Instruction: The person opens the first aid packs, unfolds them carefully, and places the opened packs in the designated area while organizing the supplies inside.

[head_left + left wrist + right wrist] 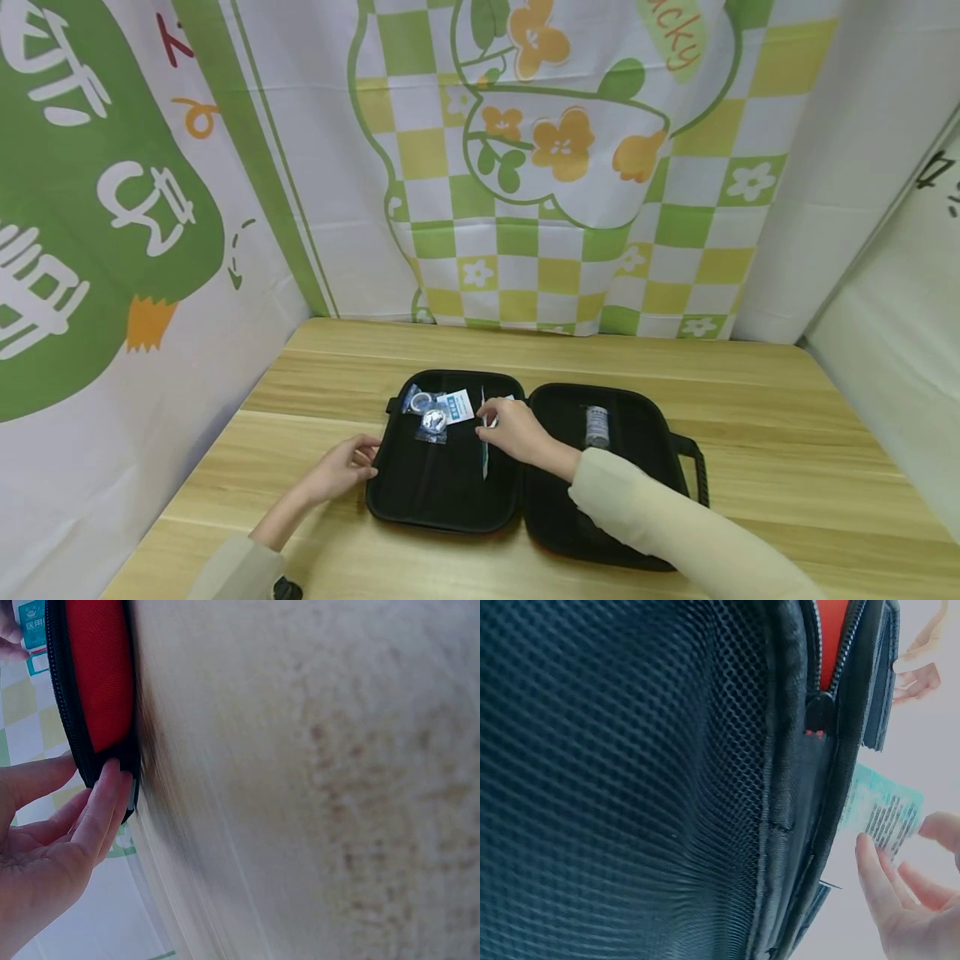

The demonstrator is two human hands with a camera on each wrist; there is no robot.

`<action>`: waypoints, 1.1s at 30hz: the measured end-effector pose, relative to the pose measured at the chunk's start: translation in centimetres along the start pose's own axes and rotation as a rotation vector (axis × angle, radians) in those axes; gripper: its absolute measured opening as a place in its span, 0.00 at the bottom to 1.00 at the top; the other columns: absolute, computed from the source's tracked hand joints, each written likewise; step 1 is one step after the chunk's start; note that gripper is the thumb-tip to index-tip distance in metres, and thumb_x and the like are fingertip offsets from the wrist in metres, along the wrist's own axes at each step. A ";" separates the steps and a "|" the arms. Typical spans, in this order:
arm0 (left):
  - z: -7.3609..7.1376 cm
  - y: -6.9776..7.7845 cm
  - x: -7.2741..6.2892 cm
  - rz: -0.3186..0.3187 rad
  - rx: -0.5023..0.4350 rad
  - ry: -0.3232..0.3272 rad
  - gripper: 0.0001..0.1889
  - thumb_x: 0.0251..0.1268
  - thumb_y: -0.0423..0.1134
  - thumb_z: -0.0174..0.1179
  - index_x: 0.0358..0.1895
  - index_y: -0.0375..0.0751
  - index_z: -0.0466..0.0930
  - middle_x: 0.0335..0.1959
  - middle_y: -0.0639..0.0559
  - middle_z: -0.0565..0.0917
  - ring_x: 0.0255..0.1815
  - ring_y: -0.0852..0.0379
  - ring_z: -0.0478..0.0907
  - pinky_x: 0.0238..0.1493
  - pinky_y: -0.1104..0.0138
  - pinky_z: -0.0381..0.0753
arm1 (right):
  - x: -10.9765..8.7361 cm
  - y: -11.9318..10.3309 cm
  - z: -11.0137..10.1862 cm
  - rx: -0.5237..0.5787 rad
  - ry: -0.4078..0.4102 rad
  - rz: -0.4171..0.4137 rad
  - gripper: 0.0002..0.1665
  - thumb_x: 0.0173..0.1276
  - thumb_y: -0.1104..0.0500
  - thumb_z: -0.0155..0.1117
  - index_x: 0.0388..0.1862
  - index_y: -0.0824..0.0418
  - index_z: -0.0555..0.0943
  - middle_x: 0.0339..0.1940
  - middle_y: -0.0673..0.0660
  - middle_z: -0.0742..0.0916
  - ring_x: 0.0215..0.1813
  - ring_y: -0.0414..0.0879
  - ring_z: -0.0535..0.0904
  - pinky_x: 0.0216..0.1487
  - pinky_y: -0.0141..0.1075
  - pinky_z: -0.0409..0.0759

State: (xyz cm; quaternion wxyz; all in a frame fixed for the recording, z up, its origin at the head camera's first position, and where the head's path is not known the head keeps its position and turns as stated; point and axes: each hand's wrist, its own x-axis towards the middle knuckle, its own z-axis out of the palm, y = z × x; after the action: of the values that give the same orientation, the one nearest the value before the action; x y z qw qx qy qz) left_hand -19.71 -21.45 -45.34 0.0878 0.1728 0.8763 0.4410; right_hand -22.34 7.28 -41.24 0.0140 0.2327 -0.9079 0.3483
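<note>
A black zip case lies opened flat on the table, with red fabric on its outside. At its left edge my left hand holds the rim, thumb and fingertips on either side of the corner. My right hand is over the left half near the hinge and pinches a flat teal-and-white packet, which stands edge-on in the head view. In that half lie two round rolls, a white one and a silvery one in clear-blue wrappers, beside a white-and-blue packet.
A clear-wrapped cylindrical roll lies in the case's right half, which has black mesh. A carry handle sticks out on the right. The wooden table is backed by a patterned curtain.
</note>
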 end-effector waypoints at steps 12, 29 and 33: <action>0.0 -0.3 0.1 0.010 0.003 0.006 0.19 0.50 0.22 0.56 0.46 0.19 0.66 0.33 0.40 0.74 0.35 0.46 0.75 0.34 0.67 0.75 | -1.2 1.6 -1.0 0.168 0.090 0.194 0.14 0.50 0.73 0.58 0.38 0.69 0.81 0.32 0.61 0.83 0.21 0.40 0.70 0.20 0.30 0.68; 0.0 -0.1 0.1 0.003 -0.010 0.000 0.19 0.50 0.24 0.57 0.47 0.19 0.66 0.34 0.40 0.74 0.35 0.46 0.75 0.33 0.66 0.75 | -3.9 3.9 -4.1 0.456 0.076 0.400 0.21 0.54 0.77 0.51 0.49 0.74 0.73 0.39 0.65 0.80 0.30 0.46 0.79 0.31 0.37 0.79; 0.0 -0.2 0.1 0.002 -0.007 0.001 0.19 0.50 0.24 0.57 0.47 0.19 0.66 0.34 0.40 0.74 0.35 0.46 0.75 0.33 0.66 0.75 | -4.6 4.3 -5.1 0.470 0.054 0.408 0.23 0.54 0.77 0.49 0.51 0.74 0.72 0.40 0.65 0.79 0.33 0.46 0.78 0.33 0.38 0.79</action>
State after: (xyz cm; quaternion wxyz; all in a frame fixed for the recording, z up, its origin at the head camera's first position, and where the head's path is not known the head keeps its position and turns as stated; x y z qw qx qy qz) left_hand -19.85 -21.55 -45.52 0.0873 0.1732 0.8746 0.4444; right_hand -20.80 15.23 -40.95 -0.0862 0.0331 -0.8299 0.5502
